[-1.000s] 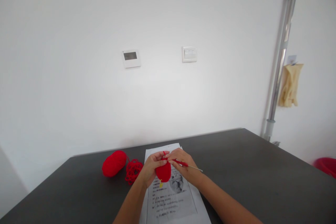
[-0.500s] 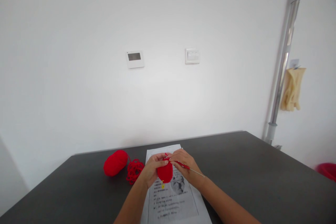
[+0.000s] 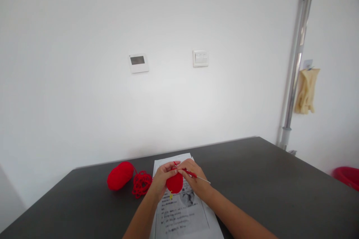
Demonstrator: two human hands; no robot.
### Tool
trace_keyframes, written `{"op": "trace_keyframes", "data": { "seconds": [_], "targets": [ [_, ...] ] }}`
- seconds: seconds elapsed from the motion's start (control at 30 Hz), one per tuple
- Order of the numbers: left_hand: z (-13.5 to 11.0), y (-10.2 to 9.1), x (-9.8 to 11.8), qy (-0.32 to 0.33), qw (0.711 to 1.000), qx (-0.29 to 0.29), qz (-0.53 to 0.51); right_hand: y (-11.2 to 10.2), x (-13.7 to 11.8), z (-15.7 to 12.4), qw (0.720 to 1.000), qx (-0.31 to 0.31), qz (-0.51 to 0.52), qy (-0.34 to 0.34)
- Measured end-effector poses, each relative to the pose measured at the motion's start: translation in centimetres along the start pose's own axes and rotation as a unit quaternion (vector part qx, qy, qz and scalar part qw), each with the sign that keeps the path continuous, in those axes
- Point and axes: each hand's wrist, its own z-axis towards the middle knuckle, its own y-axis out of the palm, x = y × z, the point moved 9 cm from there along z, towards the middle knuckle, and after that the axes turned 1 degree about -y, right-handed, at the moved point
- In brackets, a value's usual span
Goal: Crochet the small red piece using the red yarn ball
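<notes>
My left hand (image 3: 160, 180) is closed on a small red crocheted piece (image 3: 174, 183) held above a printed sheet (image 3: 182, 213). A yellow stitch marker (image 3: 171, 195) dangles from the piece's lower edge. My right hand (image 3: 195, 179) pinches a crochet hook (image 3: 196, 176) with a red grip and metal shaft, its tip at the top edge of the piece. Red yarn runs over my left forefinger. A red yarn ball (image 3: 120, 175) and a loose tangle of red yarn (image 3: 141, 183) lie on the table left of my hands.
The dark grey table (image 3: 266, 186) stands against a white wall with a small display panel (image 3: 138, 62) and a switch plate (image 3: 200, 58). A metal pole (image 3: 294, 67) rises at the right, pale gloves (image 3: 305, 90) hang beside it, and a red bin (image 3: 347, 176) is at the far right.
The view has swung slightly right, then back left. My hands stay together on the piece, and the hook has shifted only a little.
</notes>
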Motion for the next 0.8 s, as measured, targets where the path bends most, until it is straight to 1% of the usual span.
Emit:
{"op": "trace_keyframes", "data": {
  "seconds": [0.2, 0.33, 0.4, 0.5, 0.63, 0.8],
  "targets": [
    [0.4, -0.8, 0.1, 0.06, 0.995, 0.073, 0.025, 0.3, 0.7, -0.5, 0.999, 0.016, -0.026, 0.01],
    [0.4, -1.3, -0.2, 0.093, 0.988, 0.123, 0.024, 1.1, 0.5, -1.0, 0.999, 0.002, -0.049, 0.007],
    [0.3, -1.2, -0.5, 0.101, 0.986, 0.135, 0.012, 1.5, 0.4, -1.1, 0.998, -0.007, -0.058, 0.001],
    [0.4, -0.4, -1.0, 0.088, 0.99, 0.113, -0.018, 1.7, 0.2, -1.3, 0.998, -0.013, -0.067, -0.009],
    [0.5, 0.7, -1.4, 0.037, 0.997, 0.046, -0.056, 1.7, 0.2, -1.4, 0.998, -0.02, -0.062, -0.021],
    [0.4, 0.9, -1.5, -0.022, 0.997, -0.031, -0.066, 1.7, 0.2, -1.4, 0.999, -0.023, -0.032, -0.002]
  ]
}}
